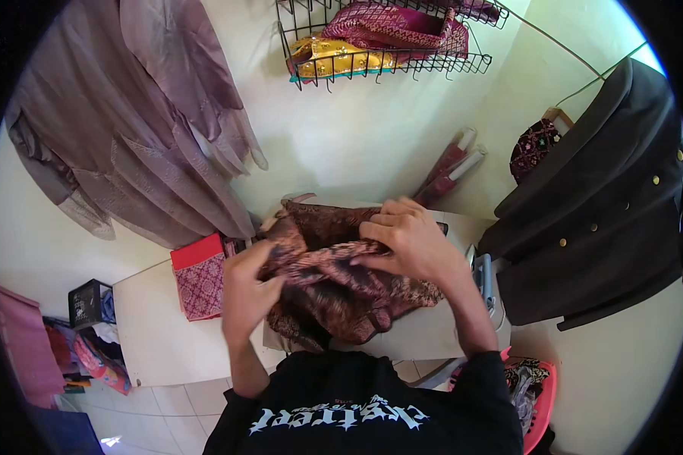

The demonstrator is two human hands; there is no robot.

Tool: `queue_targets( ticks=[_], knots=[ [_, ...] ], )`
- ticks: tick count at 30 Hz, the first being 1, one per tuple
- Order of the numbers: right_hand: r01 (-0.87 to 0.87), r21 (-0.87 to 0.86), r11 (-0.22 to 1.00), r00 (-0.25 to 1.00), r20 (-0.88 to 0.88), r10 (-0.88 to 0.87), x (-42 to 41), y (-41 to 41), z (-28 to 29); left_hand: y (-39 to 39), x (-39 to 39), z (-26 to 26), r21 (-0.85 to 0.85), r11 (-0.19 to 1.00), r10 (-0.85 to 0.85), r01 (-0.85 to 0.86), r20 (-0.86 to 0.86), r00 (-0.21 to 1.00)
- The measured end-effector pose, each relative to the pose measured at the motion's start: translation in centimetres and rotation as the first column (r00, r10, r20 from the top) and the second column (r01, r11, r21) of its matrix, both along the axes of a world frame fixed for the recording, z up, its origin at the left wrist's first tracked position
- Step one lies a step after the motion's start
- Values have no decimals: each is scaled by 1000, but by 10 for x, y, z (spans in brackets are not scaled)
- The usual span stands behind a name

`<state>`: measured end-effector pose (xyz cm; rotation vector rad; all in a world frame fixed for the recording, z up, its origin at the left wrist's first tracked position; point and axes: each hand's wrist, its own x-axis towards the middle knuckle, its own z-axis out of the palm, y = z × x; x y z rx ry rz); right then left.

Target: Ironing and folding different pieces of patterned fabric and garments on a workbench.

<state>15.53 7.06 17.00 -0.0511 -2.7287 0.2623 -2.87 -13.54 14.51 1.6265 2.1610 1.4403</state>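
A brown and black patterned garment [341, 307] lies bunched up on a pale padded surface [415, 338] in front of me. My left hand [250, 284] grips a raised fold at its left side, thumb and fingers pinching the cloth. On the far right part of the same fold, my right hand [404, 239] holds the fabric with its fingers curled over. Both hands are slightly blurred. The garment's exact kind is hard to tell, since it is crumpled and partly covered by the hands.
Left of the garment, folded red and magenta patterned cloth [199, 284] rests on a white table [153, 335]. A grey-blue handled appliance, likely an iron [484, 284], stands at right. Hanging garments flank me: a mauve dress [148, 142] and a dark jacket [597, 199]. A pink basket [546, 392] holds cloth.
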Motion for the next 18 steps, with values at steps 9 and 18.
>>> queue_targets(
  ticks=[9, 18],
  knots=[
    [158, 237, 958, 986, -95, -139, 28, 26, 35, -48, -38, 15, 78, 917, 387, -392, 75, 919],
    [-182, 234, 955, 966, -139, 219, 21, -39, 33, 35, 41, 53, -147, 948, -308, 281, -222, 925]
  ],
)
